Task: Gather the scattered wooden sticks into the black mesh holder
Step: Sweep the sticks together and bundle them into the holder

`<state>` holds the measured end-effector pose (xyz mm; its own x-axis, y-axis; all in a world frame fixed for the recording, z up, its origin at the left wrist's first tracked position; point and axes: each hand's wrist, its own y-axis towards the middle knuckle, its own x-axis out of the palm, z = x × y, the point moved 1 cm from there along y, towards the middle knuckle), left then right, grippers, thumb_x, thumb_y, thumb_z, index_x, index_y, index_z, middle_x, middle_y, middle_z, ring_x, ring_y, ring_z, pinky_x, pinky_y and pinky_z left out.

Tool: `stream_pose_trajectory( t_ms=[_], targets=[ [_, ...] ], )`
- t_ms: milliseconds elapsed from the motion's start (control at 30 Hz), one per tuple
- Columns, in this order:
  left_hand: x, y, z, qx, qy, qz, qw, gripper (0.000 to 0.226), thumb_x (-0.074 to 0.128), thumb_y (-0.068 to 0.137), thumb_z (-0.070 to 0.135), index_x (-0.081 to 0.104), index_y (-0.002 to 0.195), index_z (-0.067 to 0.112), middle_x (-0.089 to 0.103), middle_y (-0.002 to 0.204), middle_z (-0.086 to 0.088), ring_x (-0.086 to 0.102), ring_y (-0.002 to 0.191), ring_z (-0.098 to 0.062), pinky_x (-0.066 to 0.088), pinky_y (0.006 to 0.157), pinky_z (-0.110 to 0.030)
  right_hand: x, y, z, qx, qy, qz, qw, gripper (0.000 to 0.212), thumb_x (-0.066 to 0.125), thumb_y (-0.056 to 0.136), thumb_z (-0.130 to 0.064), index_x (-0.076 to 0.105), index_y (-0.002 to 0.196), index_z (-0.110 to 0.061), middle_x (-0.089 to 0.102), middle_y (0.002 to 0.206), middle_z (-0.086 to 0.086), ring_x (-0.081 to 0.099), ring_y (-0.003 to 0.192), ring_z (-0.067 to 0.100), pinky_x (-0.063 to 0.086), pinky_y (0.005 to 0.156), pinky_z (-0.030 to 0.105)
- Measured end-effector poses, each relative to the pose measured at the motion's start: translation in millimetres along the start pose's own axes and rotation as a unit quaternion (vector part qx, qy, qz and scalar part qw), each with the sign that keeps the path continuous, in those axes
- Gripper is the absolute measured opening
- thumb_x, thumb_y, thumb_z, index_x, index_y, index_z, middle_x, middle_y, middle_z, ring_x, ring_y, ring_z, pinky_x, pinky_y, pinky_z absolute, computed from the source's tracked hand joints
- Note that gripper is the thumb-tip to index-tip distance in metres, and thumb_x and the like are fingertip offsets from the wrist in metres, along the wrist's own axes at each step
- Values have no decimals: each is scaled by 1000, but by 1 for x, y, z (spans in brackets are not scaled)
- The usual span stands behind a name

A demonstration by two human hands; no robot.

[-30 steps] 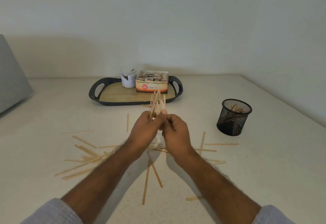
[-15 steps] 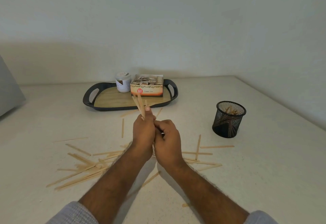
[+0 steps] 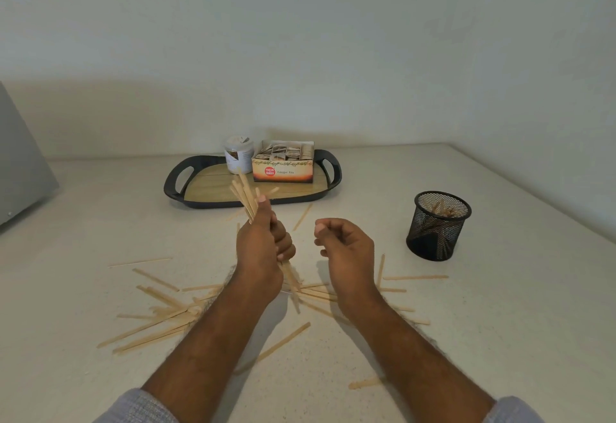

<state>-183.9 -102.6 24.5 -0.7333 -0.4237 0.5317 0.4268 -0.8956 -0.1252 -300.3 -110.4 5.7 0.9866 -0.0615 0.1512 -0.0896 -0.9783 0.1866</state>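
Many wooden sticks (image 3: 156, 324) lay scattered on the pale counter (image 3: 500, 322), nearly all of them nearer the person than the black mesh holder (image 3: 437, 225) and to its left. A few sticks already stood inside the holder, which sat upright on the counter. The left hand (image 3: 261, 249), left of the holder and raised above the counter, was clenched around a bundle of sticks (image 3: 245, 196), whose upper ends fanned out above the thumb and whose lower ends poked out below the fist. The right hand (image 3: 343, 249) hung between the left hand and the holder, apart from both, its fingers loosely curled and grasping nothing. Grey sleeves (image 3: 140, 406) covered both forearms near the elbows. Beyond the holder and to its left, a black-rimmed tray (image 3: 186, 189) carried a white jar (image 3: 238, 155) and an open box of ginger tea (image 3: 283, 166), side by side. One stick (image 3: 302, 216) lay just in front of the tray.
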Motion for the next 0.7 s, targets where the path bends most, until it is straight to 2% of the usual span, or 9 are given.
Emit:
stream_pose_trajectory(
  t_ms=[100,167,367,467,600,700],
  targets=[
    [-2,-5,0,-2,47,-30,998,47,60,89,52,43,58,21,27,47,3,20,39,-11,19,39,-22,-2,0,-8,-24,9,-19,999,13,62,91,-17,71,99,-22,72,91,-4,67,88,18,57,77,28],
    [-2,-10,-1,-5,77,-50,996,49,61,87,53,42,56,21,26,47,3,20,39,-11,19,40,-21,-3,-1,-12,-40,12,-33,999,15,62,92,-19,71,102,-24,72,90,-4,68,86,16,57,72,25],
    [4,-27,-10,20,194,-107,975,47,59,88,54,49,62,16,33,45,5,26,39,-11,26,40,-21,-3,-4,-22,-91,32,-75,993,14,66,89,-23,73,95,-34,74,85,-10,67,74,9,51,63,15],
    [4,-31,-12,25,204,-133,970,45,55,92,50,51,64,15,32,46,3,24,40,-12,26,40,-21,-4,-6,-24,-94,29,-77,992,14,65,89,-22,73,90,-34,73,79,-11,65,69,6,52,60,15],
    [0,-31,-12,34,191,-156,968,40,57,91,48,55,70,14,32,49,2,22,44,-13,24,42,-23,-9,-3,-25,-76,18,-64,995,11,63,90,-21,74,92,-24,72,74,-7,63,65,6,53,60,18],
    [0,-28,-12,42,170,-112,978,40,58,88,55,58,82,15,33,49,5,26,42,-11,26,41,-23,-8,-5,-22,-67,2,-69,995,9,66,88,-19,76,90,-20,73,75,-4,62,65,5,51,60,15]
  ],
)
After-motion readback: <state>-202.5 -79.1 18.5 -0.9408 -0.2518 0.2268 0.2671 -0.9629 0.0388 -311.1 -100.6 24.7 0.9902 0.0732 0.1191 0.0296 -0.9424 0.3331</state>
